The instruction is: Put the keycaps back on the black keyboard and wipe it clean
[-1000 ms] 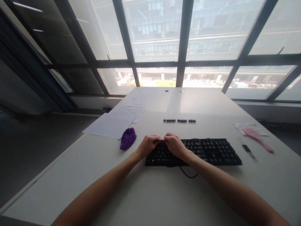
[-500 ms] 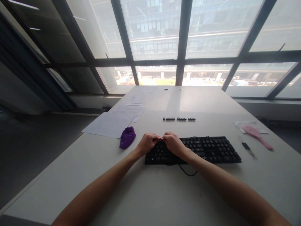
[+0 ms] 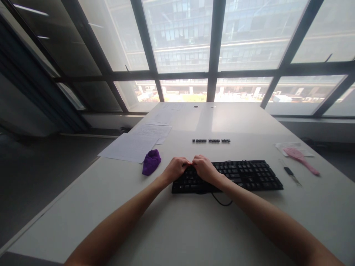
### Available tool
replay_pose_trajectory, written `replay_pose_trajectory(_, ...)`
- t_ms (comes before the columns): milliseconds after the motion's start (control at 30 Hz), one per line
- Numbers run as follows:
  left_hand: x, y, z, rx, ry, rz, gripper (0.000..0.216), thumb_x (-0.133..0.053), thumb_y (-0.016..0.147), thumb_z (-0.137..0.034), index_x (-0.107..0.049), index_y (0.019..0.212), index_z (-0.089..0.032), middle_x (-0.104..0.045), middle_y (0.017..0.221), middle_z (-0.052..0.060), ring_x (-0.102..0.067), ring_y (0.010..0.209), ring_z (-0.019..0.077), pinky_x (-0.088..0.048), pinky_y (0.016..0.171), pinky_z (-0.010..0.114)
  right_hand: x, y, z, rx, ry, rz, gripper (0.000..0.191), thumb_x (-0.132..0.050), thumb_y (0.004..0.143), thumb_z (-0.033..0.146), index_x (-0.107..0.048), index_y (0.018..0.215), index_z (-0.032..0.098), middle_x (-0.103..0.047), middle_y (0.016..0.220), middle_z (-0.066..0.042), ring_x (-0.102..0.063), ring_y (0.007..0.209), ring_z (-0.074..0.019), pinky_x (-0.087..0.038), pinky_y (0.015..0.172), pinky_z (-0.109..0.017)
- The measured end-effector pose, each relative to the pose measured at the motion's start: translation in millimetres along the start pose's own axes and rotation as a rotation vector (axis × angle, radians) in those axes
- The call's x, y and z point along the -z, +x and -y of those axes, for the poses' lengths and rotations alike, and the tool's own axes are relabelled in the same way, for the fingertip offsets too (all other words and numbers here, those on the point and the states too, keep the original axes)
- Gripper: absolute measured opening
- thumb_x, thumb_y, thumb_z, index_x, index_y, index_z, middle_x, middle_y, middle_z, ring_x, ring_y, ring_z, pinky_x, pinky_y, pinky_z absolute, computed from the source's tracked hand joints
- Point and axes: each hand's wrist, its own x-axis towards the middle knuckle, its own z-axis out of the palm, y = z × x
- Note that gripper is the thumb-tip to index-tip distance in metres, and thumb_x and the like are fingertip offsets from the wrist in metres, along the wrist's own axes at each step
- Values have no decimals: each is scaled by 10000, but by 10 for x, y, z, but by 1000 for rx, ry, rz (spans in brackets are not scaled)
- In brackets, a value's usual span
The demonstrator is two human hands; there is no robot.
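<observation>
A black keyboard point(image 3: 246, 175) lies on the white table, its cable looping out at the front edge. Over its upper left part, my left hand point(image 3: 177, 168) and my right hand point(image 3: 204, 168) meet with their fingertips close together. Both hands are closed, fingers curled in a pinch at the keyboard's back edge. What sits between the fingertips is hidden or too small to name. Behind the keyboard stands a row of small black keycaps point(image 3: 214, 140), set out in groups.
A purple cloth point(image 3: 151, 162) lies left of the keyboard, with paper sheets point(image 3: 130, 145) behind it. At the right are a pink brush point(image 3: 301, 159) on a white packet and a small dark-handled tool point(image 3: 288, 171). Windows point(image 3: 183, 88) rise beyond the table point(image 3: 155, 229).
Almost nothing differs. The view has shifted very slightly; both hands stay pinched together at the same spot on the keyboard.
</observation>
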Motion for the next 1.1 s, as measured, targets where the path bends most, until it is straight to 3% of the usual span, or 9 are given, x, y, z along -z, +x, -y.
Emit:
replay_pose_trajectory(133, -16, -19, 35, 1, -19, 6, 220, -612, 845, -157, -816, 907, -211, -794, 940, 46, -746, 875, 204, -572, 882, 309, 13, -14, 40, -13, 3, -10, 281, -479, 906, 37, -684, 757, 157, -649, 814, -75, -574, 808, -188, -443, 766, -283)
replay_pose_trajectory(333, 83, 73, 155, 10, -46, -40, 170, -658, 873, -271, -812, 861, -202, -738, 1193, 86, -688, 1125, 235, -544, 1004, 357, 111, 21, 18, -57, 145, -43, 223, -558, 905, 100, -753, 827, 176, -724, 887, -72, -647, 829, -183, -472, 795, -280)
replay_pose_trajectory(467, 133, 472, 323, 115, -34, -125, 206, -645, 896, -301, -797, 956, -176, -775, 1072, 88, -736, 961, 214, -609, 834, 321, 323, 330, -217, -208, 23, -104, 188, -601, 900, 150, -785, 881, 189, -756, 877, -78, -678, 812, -208, -472, 786, -295)
replay_pose_trajectory(567, 76, 885, 477, 195, 70, -153, 171, -679, 861, -224, -791, 974, -164, -790, 959, 89, -746, 882, 215, -593, 860, 331, 433, 679, -471, -325, -200, -75, 202, -591, 921, 162, -786, 970, 179, -760, 920, -118, -679, 895, -246, -461, 801, -316)
replay_pose_trajectory(667, -30, 1241, 603, 228, 122, -125, 199, -709, 817, -169, -786, 1001, -166, -789, 951, 83, -742, 882, 216, -568, 903, 338, 411, 955, -681, -334, -272, -32, 187, -638, 901, 160, -774, 1028, 167, -751, 981, -152, -645, 1013, -276, -444, 852, -340)
replay_pose_trajectory(767, -132, 1459, 679, 245, 166, -78, 254, -729, 767, -134, -788, 1011, -178, -788, 965, 75, -735, 881, 214, -558, 894, 323, 304, 1081, -794, -299, -292, 28, 137, -702, 847, 135, -779, 956, 169, -749, 952, -159, -613, 1049, -290, -413, 896, -367)
replay_pose_trajectory(967, -195, 1578, 711, 280, 219, -36, 156, -709, 722, -110, -801, 806, -204, -781, 829, 64, -721, 865, 233, -544, 851, 313, 184, 1125, -845, -230, -301, 60, 208, -579, 876, 63, -762, 832, 151, -745, 894, -166, -588, 1003, -282, -337, 911, -409)
replay_pose_trajectory(1100, -85, 1443, 630, 304, 189, -103, 168, -703, 763, -148, -803, 884, -207, -788, 886, 56, -725, 885, 218, -547, 847, 303, 247, 1100, -782, -203, -282, 16, 195, -586, 877, 79, -756, 861, 173, -751, 964, -120, -579, 1025, -264, -325, 929, -402)
